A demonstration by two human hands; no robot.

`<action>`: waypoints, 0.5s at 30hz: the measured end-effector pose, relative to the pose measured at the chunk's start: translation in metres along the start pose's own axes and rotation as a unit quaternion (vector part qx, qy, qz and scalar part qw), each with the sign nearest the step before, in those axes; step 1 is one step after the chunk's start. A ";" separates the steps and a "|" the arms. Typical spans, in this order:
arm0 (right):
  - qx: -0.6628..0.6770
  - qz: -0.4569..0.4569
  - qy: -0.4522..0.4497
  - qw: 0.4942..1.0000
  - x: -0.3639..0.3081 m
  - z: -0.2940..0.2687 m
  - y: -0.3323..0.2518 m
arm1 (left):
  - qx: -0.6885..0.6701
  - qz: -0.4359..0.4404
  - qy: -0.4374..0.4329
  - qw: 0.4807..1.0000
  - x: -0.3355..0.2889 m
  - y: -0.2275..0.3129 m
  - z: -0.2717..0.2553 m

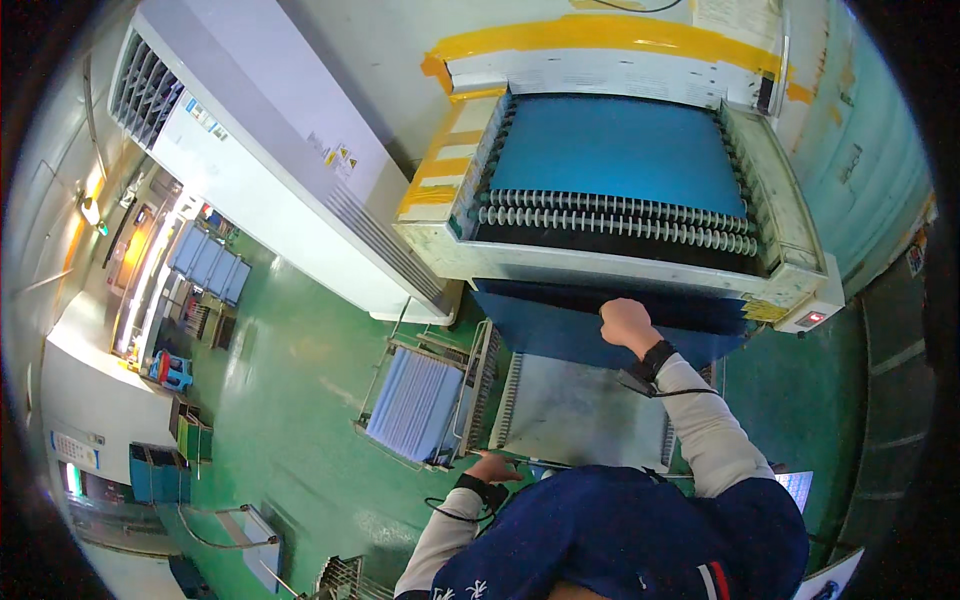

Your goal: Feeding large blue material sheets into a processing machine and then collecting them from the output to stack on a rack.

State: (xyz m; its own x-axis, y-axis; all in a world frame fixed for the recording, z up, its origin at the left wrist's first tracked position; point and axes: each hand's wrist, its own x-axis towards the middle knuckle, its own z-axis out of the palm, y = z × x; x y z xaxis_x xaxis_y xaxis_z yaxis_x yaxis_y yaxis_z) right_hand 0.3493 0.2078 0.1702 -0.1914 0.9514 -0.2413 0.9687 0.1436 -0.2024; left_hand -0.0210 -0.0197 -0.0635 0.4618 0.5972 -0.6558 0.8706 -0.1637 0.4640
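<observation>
A dark blue sheet (540,322) slants out below the front of a roller machine (600,262). My right hand (627,325) is closed at the near edge of this sheet, with its fingers curled. What the fingertips grip is partly hidden. Lower down, my left hand (493,467) is beside the near left corner of a rack with toothed sides (585,405), fingers stretched toward the right and nothing visible in them. A pale, flat surface shows inside that rack. On the machine's bed lies a bright blue panel (615,150), behind two rows of white roller discs (620,215).
Left of the toothed rack, a wire rack (415,405) holds several upright light-blue panels. A tall white air-conditioner cabinet (290,170) stands beside the machine. A lit red switch (812,319) sits on its right corner. A wheeled cart (255,545) is at lower left on the green floor.
</observation>
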 end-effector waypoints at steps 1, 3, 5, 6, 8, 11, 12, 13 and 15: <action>0.006 0.006 0.000 1.000 0.000 0.000 -0.002 | -0.001 0.009 0.004 1.000 0.001 -0.003 0.003; 0.009 0.002 0.003 1.000 0.001 0.001 -0.003 | 0.003 0.008 -0.002 1.000 0.002 -0.007 0.006; 0.011 -0.001 0.006 1.000 0.003 0.003 -0.003 | 0.006 0.007 -0.008 1.000 0.002 -0.007 0.008; 0.006 0.002 0.007 1.000 0.003 0.004 -0.001 | 0.012 0.000 -0.010 1.000 0.003 -0.004 0.006; -0.001 0.007 0.008 1.000 0.003 0.006 0.002 | 0.018 -0.005 -0.012 1.000 0.004 0.000 0.003; 0.003 0.003 0.010 1.000 0.004 0.005 -0.001 | 0.015 -0.004 -0.004 1.000 0.002 -0.004 0.006; 0.004 0.003 0.012 1.000 0.003 0.006 -0.001 | 0.010 -0.004 -0.003 1.000 0.002 -0.004 0.006; 0.005 0.004 0.014 1.000 0.003 0.007 -0.001 | 0.005 -0.003 -0.003 1.000 0.001 -0.004 0.006; 0.008 0.001 0.016 1.000 0.003 0.008 0.000 | 0.008 -0.008 -0.004 1.000 0.000 -0.001 0.005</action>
State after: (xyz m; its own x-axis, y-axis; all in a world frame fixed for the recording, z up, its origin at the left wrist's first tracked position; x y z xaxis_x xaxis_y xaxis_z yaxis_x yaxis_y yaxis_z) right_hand 0.3471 0.2084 0.1623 -0.1844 0.9597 -0.2119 0.9665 0.1380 -0.2163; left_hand -0.0210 -0.0239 -0.0667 0.4494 0.5934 -0.6678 0.8803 -0.1669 0.4441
